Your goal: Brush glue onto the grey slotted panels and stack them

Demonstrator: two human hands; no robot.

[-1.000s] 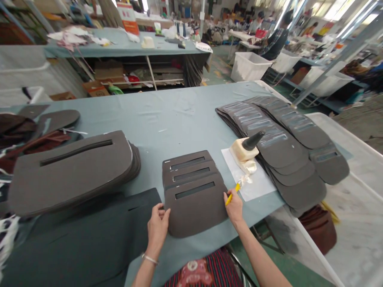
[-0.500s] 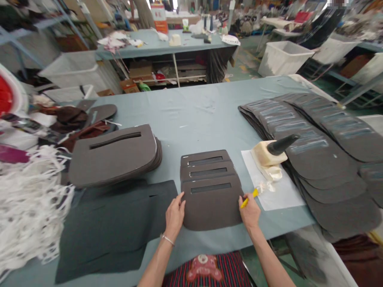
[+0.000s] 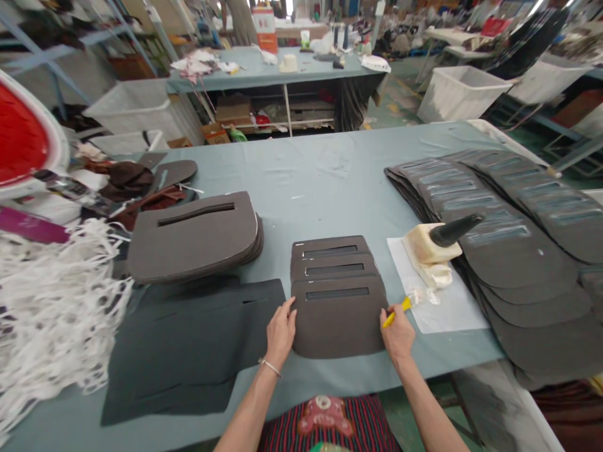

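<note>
Brush (image 3: 397, 313) sat pinched in the right grip (image 3: 399, 336), its head over the paper (image 3: 455, 314); that grip's fingertips seemed to meet the right edge of the panels (image 3: 338, 326). The left grip (image 3: 281, 331) touched their left edge, though whether it pinched or merely steadied, one could not tell. Between both grips lay the panels, three slotted pieces overlapped like steps, flat on the desk (image 3: 348, 204). They looked light, thin and bendy, likely to slide out of line if pushed unevenly; the outer edges seemed the best hold, away from the slots. Just beyond the right grip, the paper bore a bottle (image 3: 428, 246) and white paste (image 3: 426, 296); farther right spread the right stack (image 3: 522, 267). Beside the left grip lay dark sheets (image 3: 188, 358), the left stack (image 3: 198, 242) beyond them, white straps (image 3: 56, 320) farther left.
</note>
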